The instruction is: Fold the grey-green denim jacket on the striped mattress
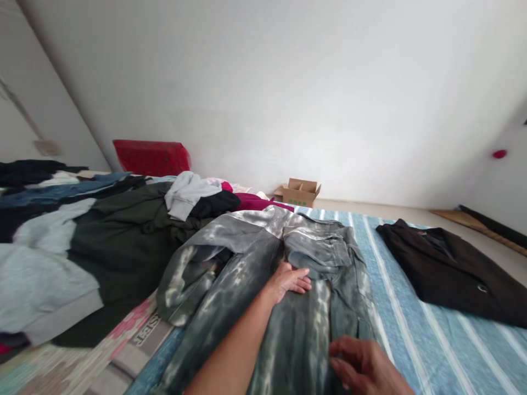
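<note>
A pair of grey, bleach-washed jeans (255, 258) lies spread out on a blue striped sheet (403, 307). My left hand (288, 281) rests flat on the jeans near the crotch, fingers stretched out and together. At the bottom edge my right hand (364, 365) presses on the right trouser leg, fingers curled slightly downward with nothing held in them.
A pile of dark green, light blue and grey clothes (94, 247) fills the left side. A black garment (453, 269) lies flat on the sheet at right. A small cardboard box (300, 192) and a red case (151, 157) stand by the white wall.
</note>
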Demonstrator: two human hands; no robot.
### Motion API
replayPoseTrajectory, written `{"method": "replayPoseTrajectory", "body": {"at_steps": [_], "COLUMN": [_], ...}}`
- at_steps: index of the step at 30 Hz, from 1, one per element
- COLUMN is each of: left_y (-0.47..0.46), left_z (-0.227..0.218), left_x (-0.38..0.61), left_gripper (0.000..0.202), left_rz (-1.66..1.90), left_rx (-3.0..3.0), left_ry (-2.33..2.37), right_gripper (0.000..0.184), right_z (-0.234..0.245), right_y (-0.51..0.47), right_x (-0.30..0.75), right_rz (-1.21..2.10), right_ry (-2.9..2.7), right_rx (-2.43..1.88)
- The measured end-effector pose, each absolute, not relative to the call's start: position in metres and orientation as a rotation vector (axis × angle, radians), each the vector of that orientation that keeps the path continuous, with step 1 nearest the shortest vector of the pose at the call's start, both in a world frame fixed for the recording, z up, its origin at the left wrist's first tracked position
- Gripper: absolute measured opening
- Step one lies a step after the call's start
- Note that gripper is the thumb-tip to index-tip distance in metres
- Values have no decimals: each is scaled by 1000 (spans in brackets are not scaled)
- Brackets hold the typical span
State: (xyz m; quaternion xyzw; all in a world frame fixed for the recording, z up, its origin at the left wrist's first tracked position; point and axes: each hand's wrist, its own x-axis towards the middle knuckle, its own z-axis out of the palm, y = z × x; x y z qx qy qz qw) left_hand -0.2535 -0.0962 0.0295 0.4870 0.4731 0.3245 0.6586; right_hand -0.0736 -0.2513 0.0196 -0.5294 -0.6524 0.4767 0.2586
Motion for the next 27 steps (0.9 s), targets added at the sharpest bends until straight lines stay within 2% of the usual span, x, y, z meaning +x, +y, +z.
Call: {"method": "replayPoseTrajectory", "body": {"at_steps": [5,9,14,20,27], "left_y": [-95,-95,-93,-93,-92], "left_z": [27,28,27,27,28], "left_x": [-248,-246,-242,-242,-243], "left_gripper": [23,24,19,17,20], "left_rz": [754,804,863,921,870], "left_rx": [1111,1066,978,905,973], "left_ry": [1118,1125,1141,1148,1145], "right_gripper": [28,26,37,50,28], "right_z": [61,74,82,75,56], "right_y": [-188,-102,-12,41,62], "right_x": [-42,-12,18,42,46], "right_rz": [1105,741,534,560,712], "right_ry": [-1797,-1829,-1775,-1712,-1697], "right_rx": [-1511,-1890,-2132,-2271,-2309]}}
